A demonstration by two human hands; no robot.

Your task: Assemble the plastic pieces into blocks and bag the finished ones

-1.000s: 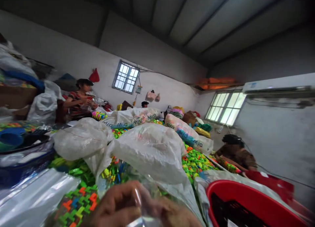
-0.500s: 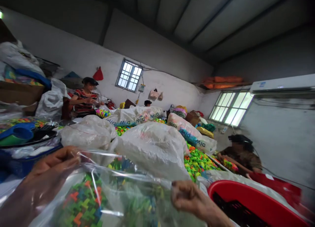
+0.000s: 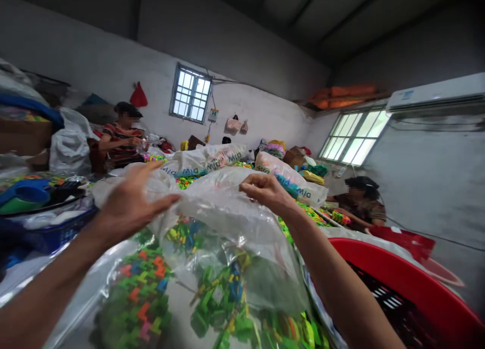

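Note:
A large clear plastic bag (image 3: 250,238) spreads in front of me, and several colourful plastic pieces (image 3: 215,298) show in or through it. My right hand (image 3: 267,190) pinches the bag's upper edge, fingers closed. At the upper left, my left hand (image 3: 131,200) is somewhat blurred, thumb and fingers apart, with nothing seen in it. Below that hand, more green, orange and blue plastic pieces (image 3: 144,288) lie under or behind clear film; which of the two I cannot tell.
A red basin (image 3: 409,283) with a black crate (image 3: 386,293) stands at right. On the left are a blue basket (image 3: 56,233) and a blue scoop (image 3: 28,192). White sacks (image 3: 284,177) lie ahead. Co-workers sit far left (image 3: 121,142) and right (image 3: 361,200).
Both hands have moved up and forward. The left hand has let go of the bag and opened; the right still pinches it. The bag's top edge has risen and the view has tilted down.

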